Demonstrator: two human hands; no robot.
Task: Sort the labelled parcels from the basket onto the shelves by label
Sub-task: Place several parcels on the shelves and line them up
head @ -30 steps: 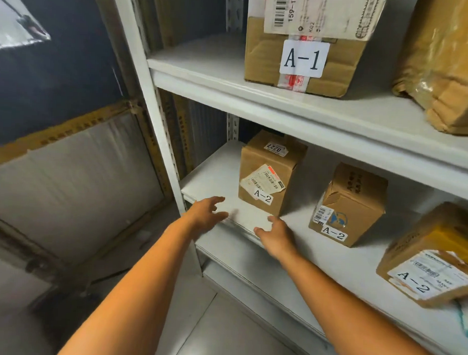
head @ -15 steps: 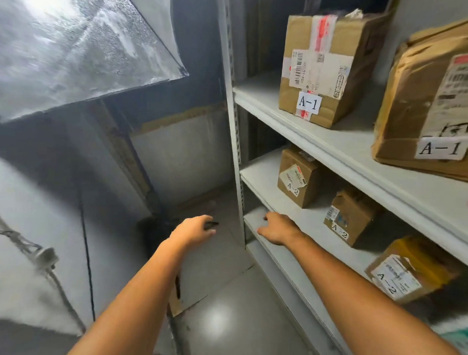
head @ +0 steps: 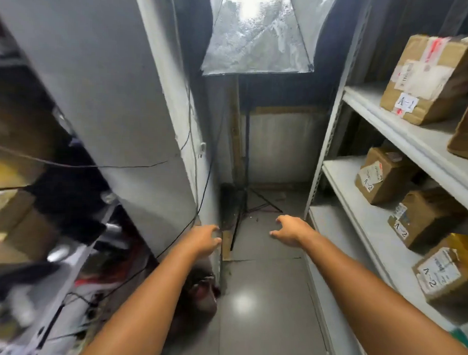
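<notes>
Held out low over the floor [head: 263,290], with nothing in the grasp: left hand [head: 203,240], fingers loosely spread, beside a grey panel [head: 103,93]. Likewise empty: right hand [head: 292,231], fingers relaxed and slightly bent, near the front post of the shelf unit.

To the right, on the middle shelf [head: 341,181], in a row and apart: rear A-2 parcel [head: 381,177], centre A-2 parcel [head: 422,218], front A-2 parcel [head: 447,272]. On the upper shelf [head: 404,130]: large parcel [head: 432,78], label blurred, probably A-1.

Straight ahead: light stand [head: 245,164] under a softbox [head: 256,34].
</notes>
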